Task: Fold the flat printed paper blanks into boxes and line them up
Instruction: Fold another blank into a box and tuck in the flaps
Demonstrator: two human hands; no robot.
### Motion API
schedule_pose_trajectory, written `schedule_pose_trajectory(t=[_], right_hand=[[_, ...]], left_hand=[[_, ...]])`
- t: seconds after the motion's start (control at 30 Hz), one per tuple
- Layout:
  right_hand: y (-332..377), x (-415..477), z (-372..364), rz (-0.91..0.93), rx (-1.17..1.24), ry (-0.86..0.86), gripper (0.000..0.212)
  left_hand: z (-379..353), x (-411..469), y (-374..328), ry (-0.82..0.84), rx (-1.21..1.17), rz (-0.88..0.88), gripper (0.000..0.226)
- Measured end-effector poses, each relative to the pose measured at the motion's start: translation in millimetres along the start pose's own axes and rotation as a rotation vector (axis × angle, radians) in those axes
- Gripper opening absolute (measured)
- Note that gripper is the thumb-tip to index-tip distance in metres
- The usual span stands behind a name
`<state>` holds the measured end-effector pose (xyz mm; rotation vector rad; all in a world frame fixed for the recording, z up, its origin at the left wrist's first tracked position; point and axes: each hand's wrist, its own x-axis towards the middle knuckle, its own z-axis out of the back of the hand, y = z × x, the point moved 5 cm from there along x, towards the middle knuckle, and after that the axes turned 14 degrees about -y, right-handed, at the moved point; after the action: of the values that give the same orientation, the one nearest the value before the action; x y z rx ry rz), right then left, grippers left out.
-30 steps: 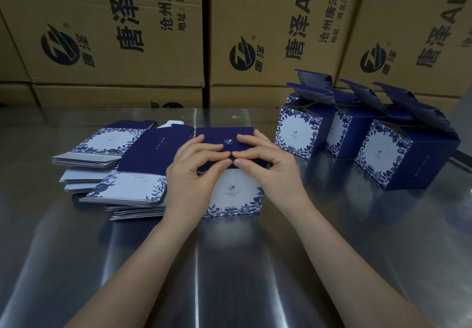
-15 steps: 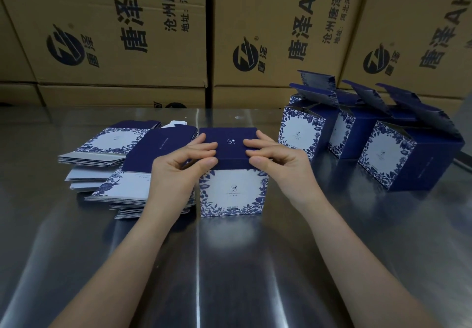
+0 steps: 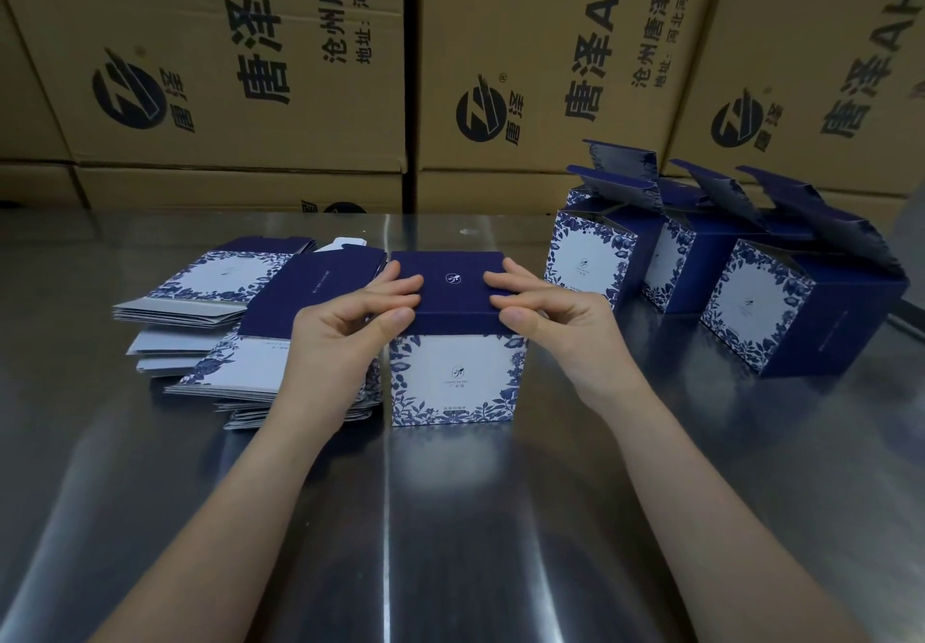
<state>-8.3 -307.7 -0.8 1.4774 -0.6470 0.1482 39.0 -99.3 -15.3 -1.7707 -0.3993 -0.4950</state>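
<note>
Shift since a second ago: left grip point(image 3: 345, 337) and right grip point(image 3: 555, 327) are drawing apart. Earlier their fingertips were meeting at the middle of the lid's near edge; now they are sitting at its two near corners, baring the printed front.
Left grip: is pinching the lid's near left corner, with fingers curling over the top and the thumb pressing on the near edge.
Right grip: is mirroring it at the near right corner, fingers curled on top and thumb against the edge.
Middle box point(image 3: 455, 382): is standing upright at the centre of the bench point(image 3: 450, 532), its dark blue lid point(image 3: 450, 287) lying flat and closed and its white floral face turning toward the near side.
Flat blanks point(image 3: 220, 302): are lying in loose, fanned stacks just left of the middle box, partly behind the left wrist.
Folded boxes point(image 3: 771, 312): are standing in a row at the far right — top flaps sticking up open — apart from the middle box.
Cartons point(image 3: 240, 72): are standing stacked along the far edge, brown with black printing.
</note>
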Motion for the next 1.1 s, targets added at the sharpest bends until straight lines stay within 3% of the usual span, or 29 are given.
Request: schedule_pose_trajectory(t=[0.17,0.33,0.67,0.83,1.0,1.1], right_hand=[[0.9,-0.6,-0.6,0.01,-0.006,0.005,0.027],[-0.1,-0.7,1.4,-0.011,0.011,0.052,0.032],[0.7,-1.4,0.6,0.015,-0.035,0.029,0.029],[-0.6,-2.0,-2.7,0.051,-0.149,-0.016,0.028],[-1.9,-3.4,-6.6,0.117,-0.346,-0.026,0.03],[-0.2,-2.8,-7.6,0.189,-0.524,0.007,0.04]], left_hand=[[0.0,-0.5,0.0,-0.001,-0.014,0.0,0.033],[1.3,-1.3,-0.9,0.026,-0.032,0.02,0.024],[-0.7,-4.5,5.4,-0.044,0.02,0.014,0.026],[-10.0,-14.2,14.2,-0.019,0.141,0.075,0.061],[-15.1,-20.8,24.3,-0.089,0.193,0.231,0.039],[-17.7,-23.3,24.0,-0.15,0.184,0.235,0.032]])
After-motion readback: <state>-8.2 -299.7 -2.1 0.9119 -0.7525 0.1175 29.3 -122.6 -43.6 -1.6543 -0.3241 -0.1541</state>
